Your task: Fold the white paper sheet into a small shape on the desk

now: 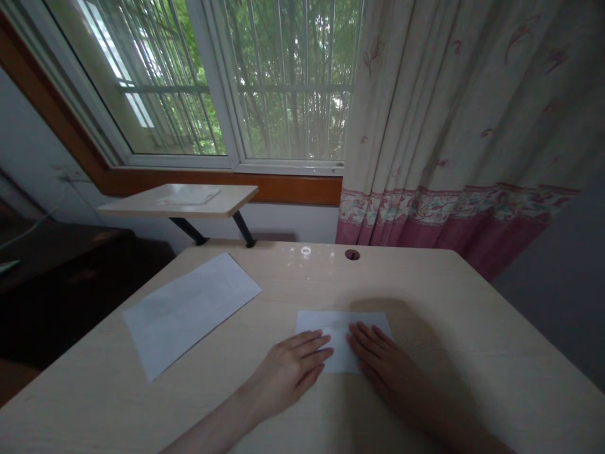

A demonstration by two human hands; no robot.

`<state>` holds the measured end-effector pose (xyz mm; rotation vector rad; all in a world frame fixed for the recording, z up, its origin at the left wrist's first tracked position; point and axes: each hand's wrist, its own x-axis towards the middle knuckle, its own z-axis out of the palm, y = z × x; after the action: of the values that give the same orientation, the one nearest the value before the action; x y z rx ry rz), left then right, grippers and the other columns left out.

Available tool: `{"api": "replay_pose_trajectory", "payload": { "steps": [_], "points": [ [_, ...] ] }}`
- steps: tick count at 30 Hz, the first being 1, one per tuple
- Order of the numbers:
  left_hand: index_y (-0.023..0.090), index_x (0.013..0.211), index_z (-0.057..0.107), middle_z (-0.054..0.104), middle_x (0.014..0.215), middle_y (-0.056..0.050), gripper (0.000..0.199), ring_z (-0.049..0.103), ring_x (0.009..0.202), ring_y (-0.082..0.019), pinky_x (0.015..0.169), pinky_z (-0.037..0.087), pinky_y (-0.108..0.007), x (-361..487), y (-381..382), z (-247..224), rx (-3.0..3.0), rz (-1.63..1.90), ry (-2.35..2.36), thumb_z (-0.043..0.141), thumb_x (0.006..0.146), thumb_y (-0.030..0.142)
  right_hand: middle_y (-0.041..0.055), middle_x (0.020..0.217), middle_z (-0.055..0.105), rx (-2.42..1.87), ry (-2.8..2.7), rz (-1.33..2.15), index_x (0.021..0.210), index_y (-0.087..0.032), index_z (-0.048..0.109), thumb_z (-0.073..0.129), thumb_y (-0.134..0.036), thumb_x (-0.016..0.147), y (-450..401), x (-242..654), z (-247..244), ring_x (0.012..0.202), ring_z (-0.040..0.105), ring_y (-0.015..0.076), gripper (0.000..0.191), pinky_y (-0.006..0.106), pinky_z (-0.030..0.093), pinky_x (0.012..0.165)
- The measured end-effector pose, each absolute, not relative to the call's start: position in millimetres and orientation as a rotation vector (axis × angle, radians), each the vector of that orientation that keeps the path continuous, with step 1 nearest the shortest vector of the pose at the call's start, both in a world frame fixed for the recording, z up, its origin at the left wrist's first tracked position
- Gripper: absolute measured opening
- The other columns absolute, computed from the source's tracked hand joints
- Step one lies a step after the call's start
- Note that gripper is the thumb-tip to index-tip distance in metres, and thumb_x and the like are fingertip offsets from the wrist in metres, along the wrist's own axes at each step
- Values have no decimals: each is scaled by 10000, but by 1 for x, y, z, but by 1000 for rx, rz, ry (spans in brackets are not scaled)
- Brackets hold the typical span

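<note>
A small white sheet of paper (pixel 341 353) lies on the light wooden desk (pixel 293 416), in front of me. My left hand (pixel 297 369) rests palm down over its left part, fingers spread a little and pointing right. On the right part lies my right hand (pixel 382 359), also palm down, with its fingers stretched out toward the upper left. A strip of paper shows between the two hands and along the far edge. Neither hand grips anything. The paper's near corners are hidden under the hands.
A larger white sheet (pixel 191 312) lies at an angle on the desk's left side. Behind it stands a raised shelf (pixel 231 200) with a white item (pixel 191 195) on it. A round hole (pixel 352 255) is near the back edge. Window and curtain (pixel 439 151) are beyond.
</note>
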<state>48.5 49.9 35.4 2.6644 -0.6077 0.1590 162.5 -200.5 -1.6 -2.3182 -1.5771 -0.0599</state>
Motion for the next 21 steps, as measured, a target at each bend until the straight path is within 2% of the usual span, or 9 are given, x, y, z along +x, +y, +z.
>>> {"api": "replay_pose_trajectory", "payload": {
  "steps": [3,5,7,10,11,14,16,18,21],
  "points": [
    [271,1227,626,643,1261,-39,289,602,1167,-217,1102,385,-451,49,49,40,2643,231,-605,522,958,248,34,1497,358,-2286,-1619,-5,1471,-290,325,433,-202,978,-201,162,4,1375,336,215,513,447,311,1131],
    [268,1165,660,691,1161,-28,250,642,1072,-197,1041,442,-397,49,49,40,2616,244,-610,491,980,255,22,1501,353,-2251,-1645,40,1472,-308,323,442,-214,978,-202,160,10,1374,344,210,516,432,308,1135],
    [260,1106,680,709,1090,-25,246,649,1006,-191,961,480,-354,49,50,38,2603,255,-591,460,997,260,16,1496,368,-2208,-1665,88,1466,-319,339,458,-231,975,-204,157,17,1363,372,207,513,416,313,1135],
    [247,1085,671,696,1088,-41,215,623,1013,-224,931,466,-377,49,52,31,2638,321,-473,512,975,340,14,1475,412,-2154,-1688,133,1447,-326,386,483,-258,967,-206,151,27,1342,412,210,495,412,326,1126],
    [243,1107,657,683,1115,-52,244,608,1035,-243,939,454,-398,48,52,29,2659,345,-404,559,945,396,12,1469,425,-2149,-1697,144,1440,-328,401,490,-266,964,-206,150,30,1338,420,213,488,415,332,1120],
    [223,1177,606,637,1182,-92,535,562,1088,-308,936,429,-451,48,52,24,2710,380,-160,691,783,575,2,1458,447,-2166,-1726,186,1422,-332,431,497,-298,962,-207,149,36,1323,442,216,465,422,352,1101],
    [211,1182,594,630,1172,-108,662,555,1071,-335,912,413,-471,48,50,24,2736,362,-23,740,691,630,2,1451,458,-2172,-1733,197,1411,-329,448,499,-312,961,-207,149,36,1310,457,217,452,421,365,1088],
    [203,1149,602,637,1130,-109,697,560,1023,-342,873,394,-471,48,48,26,2752,317,79,773,636,641,5,1438,476,-2160,-1734,178,1397,-327,469,501,-314,962,-207,150,34,1299,471,214,436,410,375,1078],
    [192,990,629,646,1011,-78,634,565,946,-316,819,366,-427,49,45,31,2723,219,152,809,577,639,-4,1411,509,-2160,-1736,122,1370,-330,502,481,-308,978,-207,150,27,1275,499,200,393,381,395,1061]
  ]
}}
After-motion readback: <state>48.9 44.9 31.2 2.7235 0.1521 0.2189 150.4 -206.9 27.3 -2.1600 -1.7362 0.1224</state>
